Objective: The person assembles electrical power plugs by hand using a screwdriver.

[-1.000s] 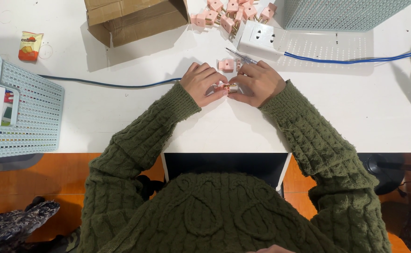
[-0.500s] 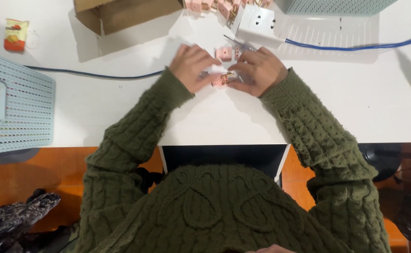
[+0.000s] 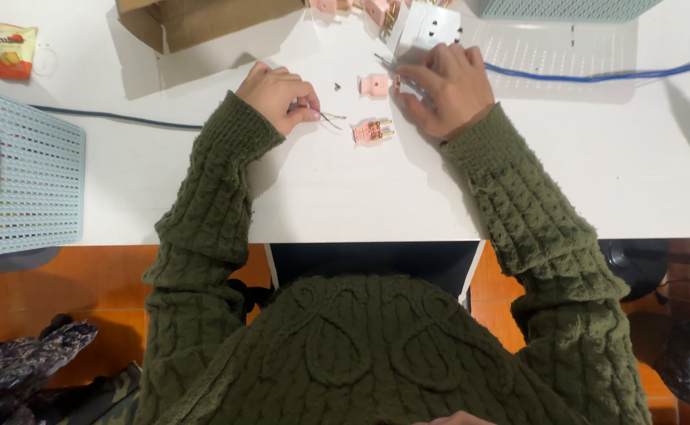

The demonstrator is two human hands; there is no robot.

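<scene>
- Green cable-knit sleeves cover both forearms, which reach forward from the body and angle inward over the white table (image 3: 345, 197).
- The left hand (image 3: 276, 96) lies knuckles up, fingers curled; thumb and forefinger are pressed together on the end of a thin wire (image 3: 329, 118) whose bare strands poke out to the right.
- The right hand (image 3: 447, 83) rests palm down with fingers spread a little and bent onto the table, fingertips touching a white plastic piece (image 3: 431, 27) and a thin metal tool (image 3: 387, 61); whether it actually grips either I cannot tell.
- Two pink plug parts lie loose between the hands: one pink plug half (image 3: 374, 84) just left of the right fingertips, and one open pink plug (image 3: 372, 131) nearer the body, showing brass-coloured prongs and copper contacts inside.
- The open plug lies on the table a short way right of the wire's tip, not touching it.
- Several more pink parts (image 3: 376, 9) are heaped at the top edge, cut off by the frame, so I cannot count them.
- One tiny dark screw (image 3: 337, 85) lies near the wire.
- One blue cable (image 3: 589, 76) runs right from the right hand; one dark cable (image 3: 117, 118) runs left behind the left sleeve.
- One cardboard box (image 3: 203, 20), two pale blue mesh baskets, left (image 3: 26, 189) and top right (image 3: 565, 8), and one small orange packet (image 3: 14, 51) stand around.
</scene>
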